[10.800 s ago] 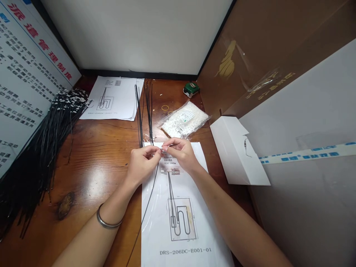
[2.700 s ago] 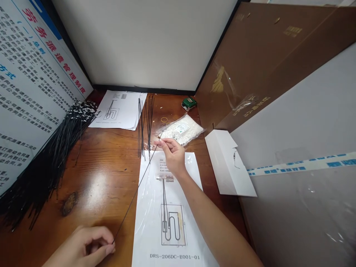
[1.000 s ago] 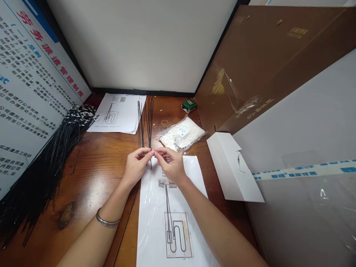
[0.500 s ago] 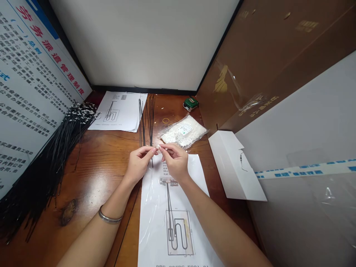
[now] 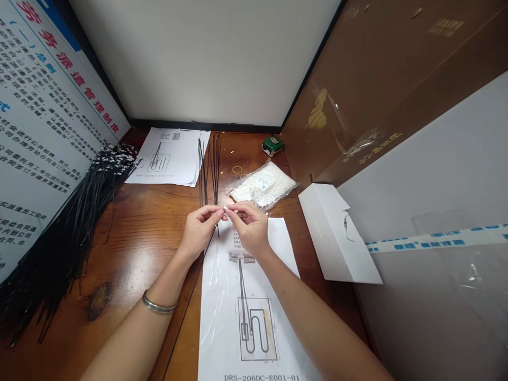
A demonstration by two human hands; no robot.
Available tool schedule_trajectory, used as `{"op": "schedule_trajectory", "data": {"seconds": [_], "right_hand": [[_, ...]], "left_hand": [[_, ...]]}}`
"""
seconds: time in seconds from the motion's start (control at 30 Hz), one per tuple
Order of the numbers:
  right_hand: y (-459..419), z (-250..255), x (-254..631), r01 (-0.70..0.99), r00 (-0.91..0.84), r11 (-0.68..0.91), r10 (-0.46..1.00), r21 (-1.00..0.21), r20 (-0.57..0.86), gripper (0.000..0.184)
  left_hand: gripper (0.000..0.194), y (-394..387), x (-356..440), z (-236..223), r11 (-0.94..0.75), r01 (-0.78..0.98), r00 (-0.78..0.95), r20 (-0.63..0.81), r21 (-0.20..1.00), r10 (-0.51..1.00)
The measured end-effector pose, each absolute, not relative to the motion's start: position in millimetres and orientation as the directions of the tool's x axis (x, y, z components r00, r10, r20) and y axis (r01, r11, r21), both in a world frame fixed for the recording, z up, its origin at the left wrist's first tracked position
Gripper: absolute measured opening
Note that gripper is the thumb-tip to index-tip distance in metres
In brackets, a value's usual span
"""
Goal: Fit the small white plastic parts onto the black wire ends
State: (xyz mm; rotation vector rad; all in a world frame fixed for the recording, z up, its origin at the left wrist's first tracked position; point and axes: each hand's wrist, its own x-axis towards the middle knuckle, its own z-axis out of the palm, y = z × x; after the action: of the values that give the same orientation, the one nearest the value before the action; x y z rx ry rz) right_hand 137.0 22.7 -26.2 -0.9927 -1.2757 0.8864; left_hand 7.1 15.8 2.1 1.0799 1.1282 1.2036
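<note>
Above the top of a printed drawing sheet point(image 5: 220, 317), my two hands meet fingertip to fingertip. My left hand point(image 5: 199, 228) is closed in a pinch on a thin black wire point(image 5: 183, 317), which seems to trail from under the hand toward the bottom edge. My right hand point(image 5: 251, 228) pinches a tiny white connector point(image 5: 225, 208), mostly covered by the fingers. The wire's end and the connector touch or nearly touch; fingertips hide exactly how they join. Just beyond the hands lie several loose black wires point(image 5: 216, 169) and a clear bag of small white parts point(image 5: 273, 182).
A large bundle of black wires point(image 5: 75, 227) with white ends lies at left. Farther back are more printed sheets point(image 5: 174, 159), a rubber band point(image 5: 237, 170) and a green tape measure point(image 5: 272, 144). A white box point(image 5: 337, 238) stands right, beside a brown carton point(image 5: 357, 95).
Both hands stay pinched together in nearly the same place, with only small finger movement. The whole view has shifted slightly.
</note>
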Motion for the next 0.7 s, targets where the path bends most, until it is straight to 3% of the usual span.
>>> {"op": "schedule_trajectory", "data": {"seconds": [0.7], "right_hand": [[21.3,-23.0,137.9,0.069,0.087,0.355,0.929,-0.932,0.36,0.006]], "left_hand": [[0.02,16.2,7.8,-0.5,0.053,-0.093,0.021,-0.051,0.994,0.998]]}}
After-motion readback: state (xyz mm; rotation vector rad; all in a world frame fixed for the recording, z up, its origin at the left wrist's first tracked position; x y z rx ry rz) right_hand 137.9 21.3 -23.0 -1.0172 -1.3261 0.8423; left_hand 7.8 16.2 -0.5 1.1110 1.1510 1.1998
